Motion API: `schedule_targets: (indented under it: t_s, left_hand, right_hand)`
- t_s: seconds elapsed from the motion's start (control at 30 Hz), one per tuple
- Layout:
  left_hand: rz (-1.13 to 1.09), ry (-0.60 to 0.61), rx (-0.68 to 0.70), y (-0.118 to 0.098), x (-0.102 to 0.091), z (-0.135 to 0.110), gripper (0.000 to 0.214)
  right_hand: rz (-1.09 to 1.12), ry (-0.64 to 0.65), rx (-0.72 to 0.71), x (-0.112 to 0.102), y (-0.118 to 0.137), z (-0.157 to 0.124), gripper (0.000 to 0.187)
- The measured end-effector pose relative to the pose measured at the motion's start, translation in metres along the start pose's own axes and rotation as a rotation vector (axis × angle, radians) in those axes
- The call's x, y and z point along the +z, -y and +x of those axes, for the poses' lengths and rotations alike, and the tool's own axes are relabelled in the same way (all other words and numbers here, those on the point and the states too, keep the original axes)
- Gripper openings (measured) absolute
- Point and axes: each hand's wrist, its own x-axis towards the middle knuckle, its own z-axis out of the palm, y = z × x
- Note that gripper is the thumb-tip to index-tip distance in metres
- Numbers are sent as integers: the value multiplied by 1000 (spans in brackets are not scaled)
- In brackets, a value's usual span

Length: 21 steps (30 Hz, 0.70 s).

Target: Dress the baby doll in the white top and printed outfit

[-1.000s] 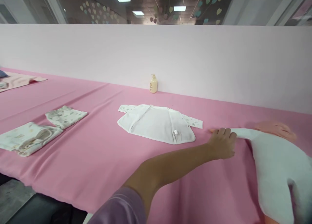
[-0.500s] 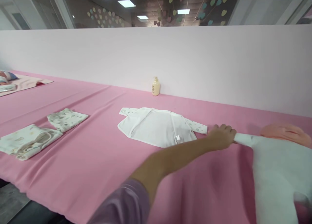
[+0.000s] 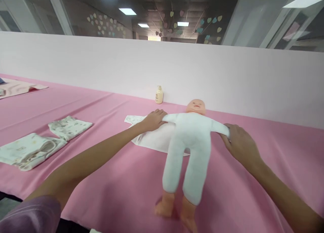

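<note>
A baby doll [image 3: 189,141] in a white bodysuit lies face up on the pink table [image 3: 106,172], its head toward the wall and bare feet toward me. My left hand [image 3: 152,120] is closed around the doll's one arm, and my right hand [image 3: 239,143] is closed around the other. Under the doll's upper body lies a spread-out white baby shirt [image 3: 149,138], partly covered by the doll.
A small cream pump bottle [image 3: 159,95] stands against the white partition wall [image 3: 162,71]. Two folded patterned baby garments [image 3: 43,140] lie at the left. More cloth [image 3: 17,86] sits at the far left edge.
The doll has been carried from the right side of the table leftward and laid over the white shirt. My right hand has come into view gripping its other arm.
</note>
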Motion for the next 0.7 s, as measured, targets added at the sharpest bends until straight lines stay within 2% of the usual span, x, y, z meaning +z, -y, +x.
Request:
schedule_targets:
  t_s: [0.13, 0.3, 0.43, 0.7]
  left_hand:
    - [8, 26, -127, 54, -12, -29, 45]
    - [5, 90, -230, 96, -11, -51, 43]
    - [-16, 86, -253, 111, -3, -55, 43]
    - [-71, 92, -247, 114, 14, -53, 46]
  right_hand:
    - [46, 51, -76, 41, 50, 38, 39]
    - [60, 84, -150, 80, 83, 63, 36]
    - [56, 104, -164, 101, 90, 70, 36]
    - [2, 159, -171, 130, 80, 70, 46]
